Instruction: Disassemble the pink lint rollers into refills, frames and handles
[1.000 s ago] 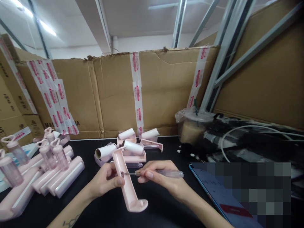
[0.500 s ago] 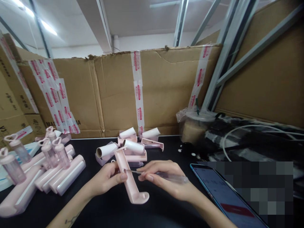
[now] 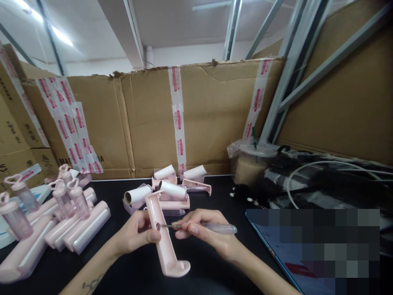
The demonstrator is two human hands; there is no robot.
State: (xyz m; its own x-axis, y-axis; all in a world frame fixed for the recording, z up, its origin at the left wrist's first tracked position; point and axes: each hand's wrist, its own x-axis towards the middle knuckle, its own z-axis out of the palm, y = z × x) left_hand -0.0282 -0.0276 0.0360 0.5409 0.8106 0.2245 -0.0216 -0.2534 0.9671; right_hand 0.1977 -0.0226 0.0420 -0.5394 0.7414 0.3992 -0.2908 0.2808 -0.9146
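My left hand [image 3: 136, 232] grips a pale pink, trough-shaped plastic shell [image 3: 167, 246] by its left edge, thumb on the front. The shell is tilted, its hollow side toward me and a curved lip at its lower end. Closed around a screwdriver [image 3: 219, 228] with a clear handle is my right hand [image 3: 208, 233]. The thin metal shaft points left, its tip at a small hole in the shell near my left thumb. Whether a screw sits there is too small to tell. Just behind the shell lie white paper rolls [image 3: 138, 194] and more pink shells [image 3: 175, 203].
Several pink roller cases [image 3: 87, 227] and clear-bodied pieces with pink looped caps [image 3: 81, 200] crowd the left side. A phone [image 3: 276, 250] lies at the right. Behind it stand a drink cup [image 3: 250, 166] and a white cable [image 3: 290, 184]. Taped cardboard [image 3: 150, 123] walls the back.
The shell has come slightly lower and to the left in my left hand. The screwdriver has swung a little, its handle now more level, with its tip still at the hole.
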